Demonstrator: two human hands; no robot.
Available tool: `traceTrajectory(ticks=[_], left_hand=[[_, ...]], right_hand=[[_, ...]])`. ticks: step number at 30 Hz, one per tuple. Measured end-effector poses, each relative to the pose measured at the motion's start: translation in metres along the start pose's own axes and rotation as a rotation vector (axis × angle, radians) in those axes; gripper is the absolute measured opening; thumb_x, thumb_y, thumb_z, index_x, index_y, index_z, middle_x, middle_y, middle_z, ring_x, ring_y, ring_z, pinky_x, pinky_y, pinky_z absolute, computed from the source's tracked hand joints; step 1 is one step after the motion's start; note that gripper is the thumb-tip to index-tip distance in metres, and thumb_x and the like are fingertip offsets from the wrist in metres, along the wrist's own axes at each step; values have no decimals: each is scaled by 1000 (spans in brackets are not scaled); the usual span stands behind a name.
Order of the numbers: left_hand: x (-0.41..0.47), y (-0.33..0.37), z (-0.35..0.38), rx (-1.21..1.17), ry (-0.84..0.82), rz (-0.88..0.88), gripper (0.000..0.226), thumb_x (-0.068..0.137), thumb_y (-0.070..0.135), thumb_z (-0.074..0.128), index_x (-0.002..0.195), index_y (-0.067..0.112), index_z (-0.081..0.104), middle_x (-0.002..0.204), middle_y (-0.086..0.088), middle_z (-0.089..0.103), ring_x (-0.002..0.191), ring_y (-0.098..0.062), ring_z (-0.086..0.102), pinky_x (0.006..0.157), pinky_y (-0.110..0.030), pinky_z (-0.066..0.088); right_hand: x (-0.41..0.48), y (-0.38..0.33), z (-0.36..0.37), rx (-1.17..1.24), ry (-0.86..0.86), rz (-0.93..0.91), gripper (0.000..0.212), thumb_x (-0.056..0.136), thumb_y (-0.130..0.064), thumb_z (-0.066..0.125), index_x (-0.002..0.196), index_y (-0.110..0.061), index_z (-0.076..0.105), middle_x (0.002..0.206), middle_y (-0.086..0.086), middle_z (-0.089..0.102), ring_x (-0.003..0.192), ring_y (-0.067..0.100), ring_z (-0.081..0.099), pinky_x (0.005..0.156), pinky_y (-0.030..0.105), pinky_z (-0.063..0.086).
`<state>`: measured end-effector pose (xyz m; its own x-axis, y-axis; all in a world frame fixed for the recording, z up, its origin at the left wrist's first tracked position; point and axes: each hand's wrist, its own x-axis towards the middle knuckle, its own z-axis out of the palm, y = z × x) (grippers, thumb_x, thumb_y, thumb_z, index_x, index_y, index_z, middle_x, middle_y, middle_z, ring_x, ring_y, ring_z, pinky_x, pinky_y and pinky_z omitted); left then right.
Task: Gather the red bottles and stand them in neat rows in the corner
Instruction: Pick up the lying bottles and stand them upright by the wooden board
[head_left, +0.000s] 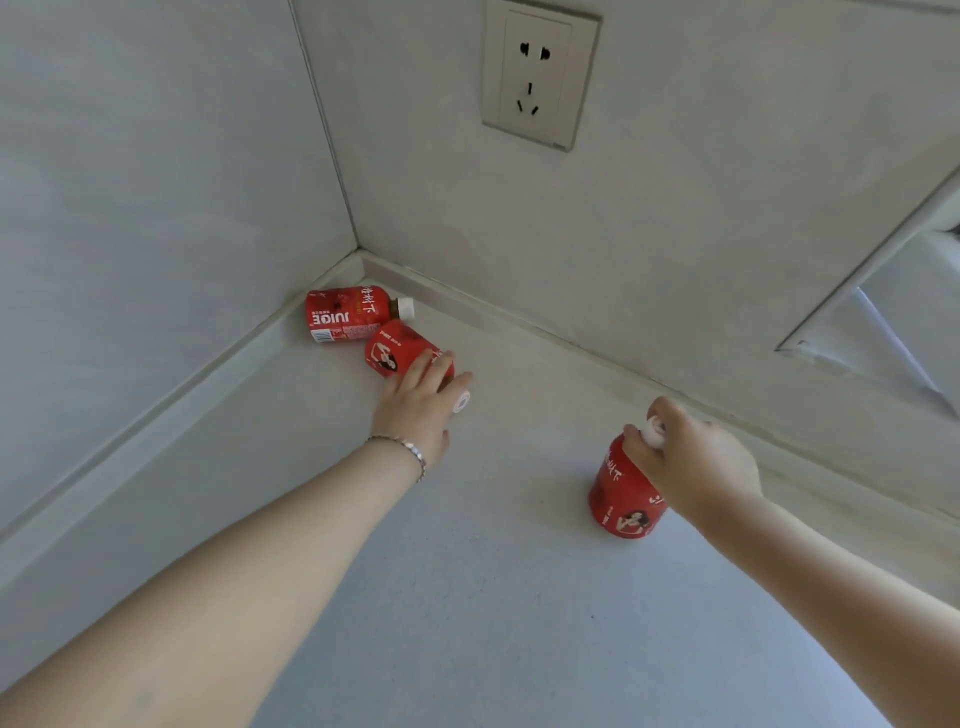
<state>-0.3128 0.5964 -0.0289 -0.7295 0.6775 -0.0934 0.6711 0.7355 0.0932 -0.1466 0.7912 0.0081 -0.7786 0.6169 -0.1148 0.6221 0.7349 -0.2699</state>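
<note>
Three red juice bottles with white caps are on the pale floor. One bottle (345, 313) lies on its side right in the corner, cap pointing right. A second bottle (396, 349) lies beside it, and my left hand (418, 402) rests over its neck end, fingers curled around it. The third bottle (621, 491) stands upright further right, near the back wall. My right hand (685, 457) grips this one from above at the cap and neck.
Two grey walls meet at the corner (358, 252) with a low skirting along each. A wall socket (540, 73) sits high on the back wall. A white frame edge (862, 291) juts in at the right.
</note>
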Motion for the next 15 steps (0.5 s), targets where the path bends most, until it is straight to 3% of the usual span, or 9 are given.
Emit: traceTrajectory(ticks=[3, 7, 8, 10, 12, 15], left_hand=[[24, -6, 7, 80, -87, -60, 54, 87, 19, 56, 137, 30, 39, 159, 1, 9, 147, -28, 0, 115, -52, 15], [36, -8, 16, 150, -177, -129, 41, 85, 13, 61, 123, 26, 53, 155, -1, 16, 144, -39, -4, 108, -73, 12], [38, -9, 17, 174, -184, -120, 42, 85, 12, 62, 124, 25, 52, 155, -2, 17, 144, -40, -3, 107, -74, 13], [42, -12, 20, 188, -155, -107, 40, 87, 14, 60, 125, 24, 52, 156, -2, 17, 143, -42, -2, 107, -73, 14], [40, -12, 22, 177, -127, -94, 37, 87, 14, 59, 123, 22, 55, 156, -3, 19, 143, -41, -3, 107, -71, 13], [36, -9, 22, 108, -89, -92, 36, 86, 12, 61, 120, 20, 58, 156, -4, 20, 144, -40, -3, 109, -68, 11]], right_hand=[[18, 25, -10, 105, 3, 183, 27, 91, -43, 42, 92, -17, 52, 81, 9, 60, 77, 31, 56, 63, 29, 39], [11, 77, -4, -218, -199, 298, 25, 98, -21, 34, 86, -18, 56, 110, 16, 67, 103, 32, 63, 80, 32, 49], [3, 86, 8, -223, -235, 285, 28, 98, -18, 34, 74, -20, 47, 108, 15, 68, 103, 31, 64, 74, 29, 48], [0, 88, 31, -98, -254, 241, 39, 97, -16, 35, 58, -23, 32, 82, 9, 66, 95, 32, 65, 58, 25, 37], [2, 74, 42, 26, -219, 241, 41, 98, -18, 33, 58, -24, 33, 66, 4, 50, 83, 32, 60, 59, 24, 32], [12, 56, 57, 98, -152, 218, 30, 99, -23, 31, 76, -12, 47, 82, 16, 62, 82, 35, 60, 65, 28, 35]])
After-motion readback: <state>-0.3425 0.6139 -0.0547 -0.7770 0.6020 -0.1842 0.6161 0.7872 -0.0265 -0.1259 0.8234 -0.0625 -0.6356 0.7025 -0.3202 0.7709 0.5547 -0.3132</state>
